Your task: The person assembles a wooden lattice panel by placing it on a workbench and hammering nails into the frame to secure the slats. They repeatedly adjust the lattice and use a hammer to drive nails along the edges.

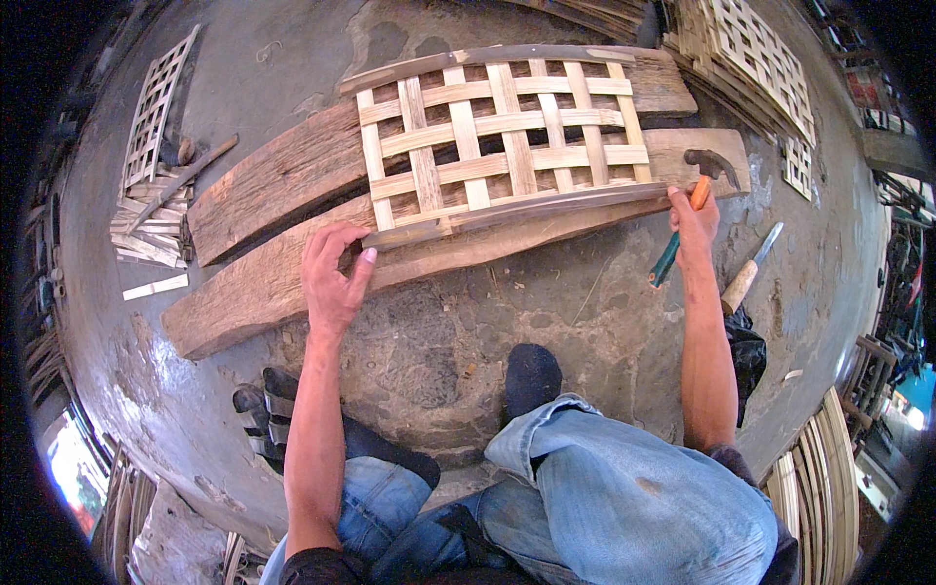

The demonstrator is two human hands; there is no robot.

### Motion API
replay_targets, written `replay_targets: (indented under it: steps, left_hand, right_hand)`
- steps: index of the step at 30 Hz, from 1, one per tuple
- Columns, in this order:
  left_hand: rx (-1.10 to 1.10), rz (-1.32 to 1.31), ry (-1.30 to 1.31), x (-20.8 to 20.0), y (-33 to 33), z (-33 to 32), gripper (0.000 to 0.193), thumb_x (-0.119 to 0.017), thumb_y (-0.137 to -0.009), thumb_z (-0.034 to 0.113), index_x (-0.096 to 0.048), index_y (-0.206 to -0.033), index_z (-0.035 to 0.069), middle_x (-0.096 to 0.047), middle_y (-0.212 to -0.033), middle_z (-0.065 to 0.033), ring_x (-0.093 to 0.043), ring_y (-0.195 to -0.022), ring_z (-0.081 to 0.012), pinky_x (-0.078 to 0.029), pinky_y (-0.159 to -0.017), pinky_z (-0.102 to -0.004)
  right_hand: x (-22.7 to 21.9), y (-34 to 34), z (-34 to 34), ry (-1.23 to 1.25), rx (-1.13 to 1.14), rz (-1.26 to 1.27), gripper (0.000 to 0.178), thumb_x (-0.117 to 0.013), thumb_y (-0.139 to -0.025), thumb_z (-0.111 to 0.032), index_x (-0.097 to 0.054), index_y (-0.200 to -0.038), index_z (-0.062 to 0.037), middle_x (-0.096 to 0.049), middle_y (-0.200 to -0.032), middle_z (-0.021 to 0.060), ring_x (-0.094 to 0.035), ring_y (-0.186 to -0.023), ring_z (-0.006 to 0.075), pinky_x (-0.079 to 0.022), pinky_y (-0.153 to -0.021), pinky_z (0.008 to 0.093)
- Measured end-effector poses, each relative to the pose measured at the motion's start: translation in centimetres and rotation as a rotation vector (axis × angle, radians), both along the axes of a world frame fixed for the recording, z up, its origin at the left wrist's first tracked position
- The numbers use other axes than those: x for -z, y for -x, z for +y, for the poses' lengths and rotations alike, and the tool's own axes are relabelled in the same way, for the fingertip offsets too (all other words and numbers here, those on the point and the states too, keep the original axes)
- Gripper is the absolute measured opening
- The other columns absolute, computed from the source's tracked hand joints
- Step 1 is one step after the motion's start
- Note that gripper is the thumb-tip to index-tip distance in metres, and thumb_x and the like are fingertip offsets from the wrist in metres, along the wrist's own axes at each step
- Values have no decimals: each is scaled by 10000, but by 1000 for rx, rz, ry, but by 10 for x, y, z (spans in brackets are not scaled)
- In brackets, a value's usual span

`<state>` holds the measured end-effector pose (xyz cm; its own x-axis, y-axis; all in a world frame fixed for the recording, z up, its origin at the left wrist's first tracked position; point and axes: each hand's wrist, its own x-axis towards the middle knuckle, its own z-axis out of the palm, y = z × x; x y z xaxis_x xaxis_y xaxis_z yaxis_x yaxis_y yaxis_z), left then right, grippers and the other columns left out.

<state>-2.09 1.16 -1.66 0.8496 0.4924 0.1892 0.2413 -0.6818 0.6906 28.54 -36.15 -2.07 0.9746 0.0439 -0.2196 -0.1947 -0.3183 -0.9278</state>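
A woven lattice panel of pale bamboo strips, with darker strips along its two long edges, lies across two thick wooden planks. My left hand pinches the left end of its near edge strip between thumb and fingers. Wrapped round a hammer is my right hand, its fingertips touching the right end of the same strip. The hammer's handle is green and orange, and its dark claw head points up and away from me over the near plank.
A knife with a wooden handle lies at the right beside a black bag. Stacked lattice panels stand far right. Another panel and short wood strips lie left. Dark sandals sit by my left forearm.
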Motion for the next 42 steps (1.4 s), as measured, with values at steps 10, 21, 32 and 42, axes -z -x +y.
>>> replay_targets:
  steps: [10,21,32,42]
  left_hand:
    - [-111,-341,7,-48,12,-6,239,-720,-795,121,-674,-1011,32,-673,-992,-112,-622,-872,-262,-501,-772,-375]
    - [385,-728,305,-214,29,-68,89,-679,-856,150,-607,-828,196,-720,-995,90,-625,-875,-99,-448,-810,-307]
    - [322,-894,456,-212,32,-81,143,-693,-863,101,-627,-809,215,-730,-941,91,-630,-828,-86,-443,-800,-288]
    - [-160,-407,214,-79,-1,-30,103,-750,-832,58,-699,-921,55,-695,-845,-88,-677,-839,-225,-526,-776,-306]
  right_hand:
    - [-1,5,-22,-222,133,-30,189,-624,-964,-266,-555,-928,-94,-583,-753,16,-455,-537,59,-355,-434,224]
    - [-29,61,-40,-200,148,-93,187,-591,-986,-220,-523,-924,-57,-547,-769,34,-446,-512,68,-357,-437,218]
    - [-29,79,-20,-159,32,-101,121,-562,-989,-185,-504,-1010,-81,-540,-781,28,-444,-523,74,-366,-438,216]
    - [-37,97,42,250,-116,-174,222,-712,-901,-162,-520,-983,-85,-480,-737,-28,-439,-590,54,-374,-493,227]
